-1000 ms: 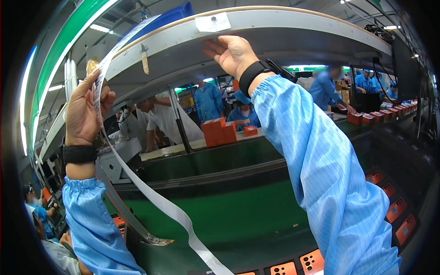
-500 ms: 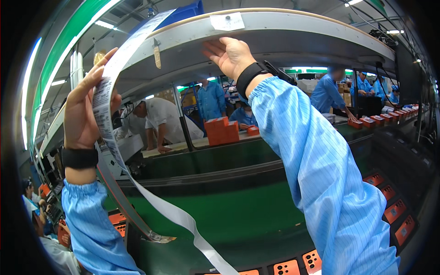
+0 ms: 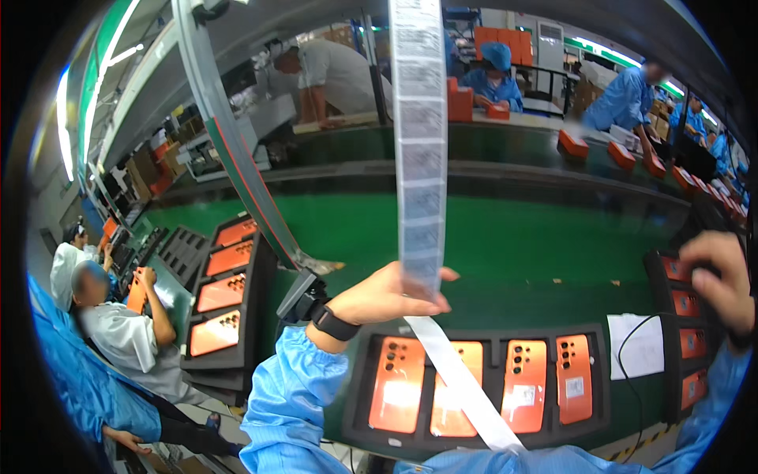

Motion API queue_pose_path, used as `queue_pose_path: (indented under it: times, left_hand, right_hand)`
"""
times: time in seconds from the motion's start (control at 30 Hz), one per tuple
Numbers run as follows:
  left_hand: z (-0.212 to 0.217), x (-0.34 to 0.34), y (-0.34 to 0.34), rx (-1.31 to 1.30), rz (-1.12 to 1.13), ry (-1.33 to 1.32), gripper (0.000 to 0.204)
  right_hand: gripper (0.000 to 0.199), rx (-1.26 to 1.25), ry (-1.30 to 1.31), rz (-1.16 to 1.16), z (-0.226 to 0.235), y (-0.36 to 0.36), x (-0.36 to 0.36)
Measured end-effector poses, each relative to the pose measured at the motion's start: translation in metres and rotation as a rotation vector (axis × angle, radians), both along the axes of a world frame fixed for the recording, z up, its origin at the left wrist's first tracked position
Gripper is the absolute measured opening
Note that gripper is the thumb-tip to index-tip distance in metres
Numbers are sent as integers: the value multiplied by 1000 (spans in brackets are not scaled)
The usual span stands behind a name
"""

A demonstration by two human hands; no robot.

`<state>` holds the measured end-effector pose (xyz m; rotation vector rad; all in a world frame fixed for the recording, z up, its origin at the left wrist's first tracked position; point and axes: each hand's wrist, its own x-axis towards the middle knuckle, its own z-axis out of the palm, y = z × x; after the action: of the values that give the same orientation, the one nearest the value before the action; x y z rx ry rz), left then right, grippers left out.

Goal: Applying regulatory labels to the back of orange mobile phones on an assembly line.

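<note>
A long strip of printed white labels (image 3: 421, 150) hangs down from the upper edge into my left hand (image 3: 379, 296), whose thumb and fingers close around it. Below the hand its plain white tail (image 3: 458, 375) slants over a black tray (image 3: 493, 345) of orange phones (image 3: 527, 379). Two phones at the tray's right carry small white stickers. Slightly blurred, my right hand (image 3: 726, 280) is at the far right beside another black tray of orange phones (image 3: 685, 303). Its fingers are loosely bent, apart from the thumb, with nothing seen between them.
A white paper sheet (image 3: 636, 347) and a thin black cable lie right of the near tray. At left are stacked phone trays (image 3: 215, 296) and a seated person holding an orange phone (image 3: 136, 294). A metal post (image 3: 229, 150) rises from the green bench; people and orange boxes (image 3: 572, 144) are beyond.
The view has dropped from the overhead shelf to the bench. My left hand has come down with the label strip, and my right hand has left the shelf edge for the far right.
</note>
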<state>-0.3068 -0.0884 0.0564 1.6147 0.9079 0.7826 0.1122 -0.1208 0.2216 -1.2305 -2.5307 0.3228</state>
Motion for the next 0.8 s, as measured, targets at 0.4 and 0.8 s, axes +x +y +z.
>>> queue_pose_path:
  times: [0.4, 0.8]
  left_hand:
    - [2, -80, -69, 20, 647, -17, 27]
    - [241, -130, -262, 297, 1144, 478, 29]
  right_hand:
    - [23, -40, -66, -56, -140, -36, 97]
    - [26, 73, 39, 155, -229, 18, 60]
